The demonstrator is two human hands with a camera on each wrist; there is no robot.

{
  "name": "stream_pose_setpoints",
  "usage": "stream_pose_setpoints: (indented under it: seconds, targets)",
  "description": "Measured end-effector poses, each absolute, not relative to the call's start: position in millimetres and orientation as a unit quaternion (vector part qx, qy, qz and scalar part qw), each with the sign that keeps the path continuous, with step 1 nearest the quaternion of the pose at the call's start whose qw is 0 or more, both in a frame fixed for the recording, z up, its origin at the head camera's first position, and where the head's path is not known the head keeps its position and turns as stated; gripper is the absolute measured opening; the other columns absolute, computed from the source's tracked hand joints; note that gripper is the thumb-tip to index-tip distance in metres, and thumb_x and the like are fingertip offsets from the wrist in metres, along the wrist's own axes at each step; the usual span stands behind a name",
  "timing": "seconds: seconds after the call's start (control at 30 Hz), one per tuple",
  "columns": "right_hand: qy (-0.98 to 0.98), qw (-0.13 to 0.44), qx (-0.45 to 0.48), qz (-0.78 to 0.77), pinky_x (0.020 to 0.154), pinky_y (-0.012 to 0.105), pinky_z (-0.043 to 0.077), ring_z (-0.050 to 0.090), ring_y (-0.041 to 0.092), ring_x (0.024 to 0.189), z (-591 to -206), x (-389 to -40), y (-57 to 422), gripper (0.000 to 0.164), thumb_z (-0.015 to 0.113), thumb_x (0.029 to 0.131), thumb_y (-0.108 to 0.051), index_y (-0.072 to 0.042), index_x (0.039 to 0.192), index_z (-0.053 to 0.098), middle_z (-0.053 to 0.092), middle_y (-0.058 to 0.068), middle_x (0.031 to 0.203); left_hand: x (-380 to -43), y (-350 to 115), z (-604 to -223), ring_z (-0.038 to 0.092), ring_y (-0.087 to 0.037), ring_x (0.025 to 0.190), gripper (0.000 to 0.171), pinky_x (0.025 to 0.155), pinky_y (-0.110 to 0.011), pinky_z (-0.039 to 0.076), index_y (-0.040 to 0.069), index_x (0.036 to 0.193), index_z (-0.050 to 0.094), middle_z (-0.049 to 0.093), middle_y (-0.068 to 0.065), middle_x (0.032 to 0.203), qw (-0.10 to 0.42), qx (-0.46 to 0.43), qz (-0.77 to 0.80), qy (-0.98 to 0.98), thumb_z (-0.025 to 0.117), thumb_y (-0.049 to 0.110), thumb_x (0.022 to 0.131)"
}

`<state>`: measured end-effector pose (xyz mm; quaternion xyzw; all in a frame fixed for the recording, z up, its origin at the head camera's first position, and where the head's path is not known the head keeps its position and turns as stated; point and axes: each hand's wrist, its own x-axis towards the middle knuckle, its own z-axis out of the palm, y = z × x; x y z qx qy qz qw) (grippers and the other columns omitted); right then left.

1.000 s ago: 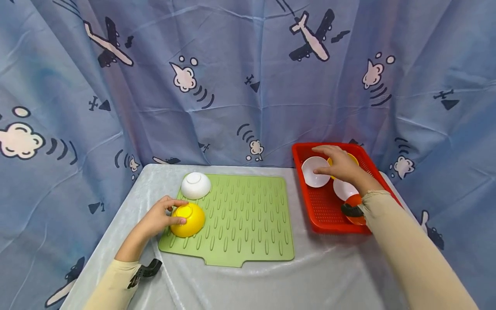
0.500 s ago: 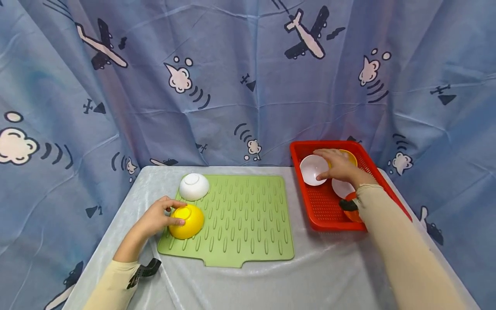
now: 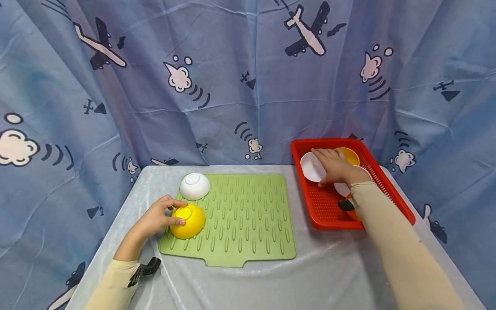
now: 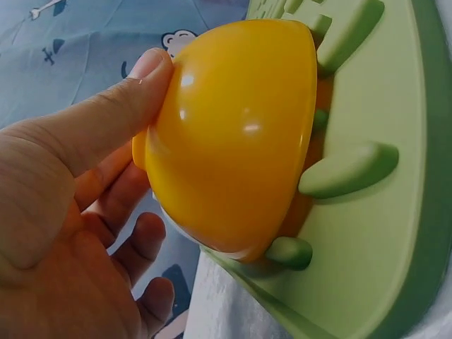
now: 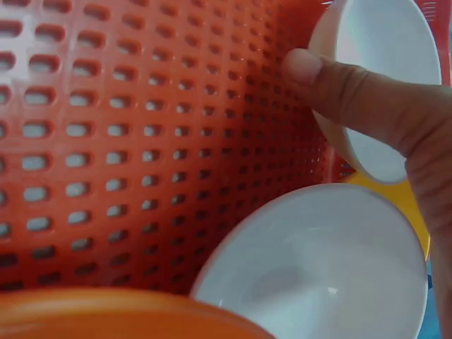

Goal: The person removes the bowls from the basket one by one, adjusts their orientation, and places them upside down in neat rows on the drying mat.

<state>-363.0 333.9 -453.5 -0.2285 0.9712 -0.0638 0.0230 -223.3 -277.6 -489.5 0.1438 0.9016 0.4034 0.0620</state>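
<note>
On the green drying mat (image 3: 248, 252), a yellow bowl (image 3: 193, 226) lies upside down. My left hand (image 3: 156, 218) pinches it near its foot with thumb and forefinger, the other fingers loosely bent behind. Over at the red basket (image 3: 337, 224), my right hand (image 3: 338, 165) spans a white bowl (image 3: 310, 168) that opens upward. In the right wrist view the thumb (image 5: 353, 95) crosses the bowl's rim and its tip meets the outer wall; the other fingers are out of that view. A second white bowl (image 3: 341, 188) sits partly under the right wrist.
Another upturned white bowl (image 3: 195, 187) is behind the yellow one on the mat. The basket also holds a yellow bowl (image 3: 350, 156) at the back and an orange bowl (image 3: 354, 214) near the front, half hidden by the sleeve. A patterned blue curtain (image 3: 217, 107) hangs behind the table.
My right hand has lowered onto the white bowl in the basket, its thumb shifting to the near rim, and the bowl now sits slightly tilted. The left hand stays on the yellow bowl.
</note>
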Motion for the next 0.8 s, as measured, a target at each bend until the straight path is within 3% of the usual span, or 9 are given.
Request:
stream_pose_setpoints:
  seconds: [0.4,0.8]
  targets:
    - [0.976,-0.032,-0.175,-0.128,0.112,0.071,0.01,0.027,0.047,0.142,-436,-361,338,0.12,0.096,0.063,-0.047,0.0,0.155,0.035,0.037,0.027,0.153,-223,-276,-489,0.048,-0.026,0.099,0.052,0.085,-0.046,0.042,0.012,0.124,0.074,0.059,-0.006,0.105,0.053,0.156,0.403,0.901,0.092,0.021,0.075]
    - [0.96,-0.133,-0.129,-0.211,0.111,0.07,0.009,0.026,0.049,0.138,-388,-315,317,0.118,0.094,0.063,-0.054,-0.005,0.155,0.037,0.038,0.026,0.149,-221,-274,-485,0.047,-0.026,0.1,0.052,0.083,-0.044,0.041,0.012,0.124,0.074,0.057,-0.005,0.101,0.048,0.157,0.388,0.907,0.092,0.021,0.075]
